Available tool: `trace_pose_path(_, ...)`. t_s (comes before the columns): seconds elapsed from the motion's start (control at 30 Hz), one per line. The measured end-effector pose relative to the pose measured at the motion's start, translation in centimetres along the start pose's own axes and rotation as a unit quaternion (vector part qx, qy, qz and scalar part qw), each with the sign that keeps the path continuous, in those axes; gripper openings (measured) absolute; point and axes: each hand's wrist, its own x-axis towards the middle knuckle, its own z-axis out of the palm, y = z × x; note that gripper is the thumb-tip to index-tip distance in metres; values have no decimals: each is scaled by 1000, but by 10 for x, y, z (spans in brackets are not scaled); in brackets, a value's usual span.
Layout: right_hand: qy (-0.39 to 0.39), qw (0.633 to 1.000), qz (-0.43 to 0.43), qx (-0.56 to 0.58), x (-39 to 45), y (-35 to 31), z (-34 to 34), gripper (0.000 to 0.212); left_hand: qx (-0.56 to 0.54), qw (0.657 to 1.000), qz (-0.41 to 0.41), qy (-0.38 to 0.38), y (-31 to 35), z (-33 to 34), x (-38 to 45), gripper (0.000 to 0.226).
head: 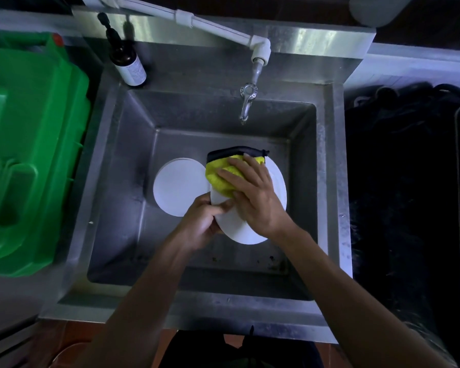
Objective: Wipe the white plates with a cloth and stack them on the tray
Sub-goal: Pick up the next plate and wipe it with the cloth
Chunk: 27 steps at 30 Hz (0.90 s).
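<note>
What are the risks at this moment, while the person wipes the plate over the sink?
1. The left hand grips the held plate only at its edge while the right hand presses the yellow cloth on it; the plate may slip and fall.
2. It is held above the steel sink, partly over the white plates lying there, so a drop might chip them.
</note>
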Motion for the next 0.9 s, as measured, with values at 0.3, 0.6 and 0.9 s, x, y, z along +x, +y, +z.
trace_pose_path(0.3,8,1000,-7,13,-9,10,3,49,16,1000,3,-10,5,-2,1,31)
trace_pose_path(0.6,100,985,141,31,9,37,-3,45,16,1000,-7,-6,4,-2,-6,28)
trace_pose_path(0.9,70,976,206,30,-28,52,19,48,-35,999,-10,37,-10,2,-9,45)
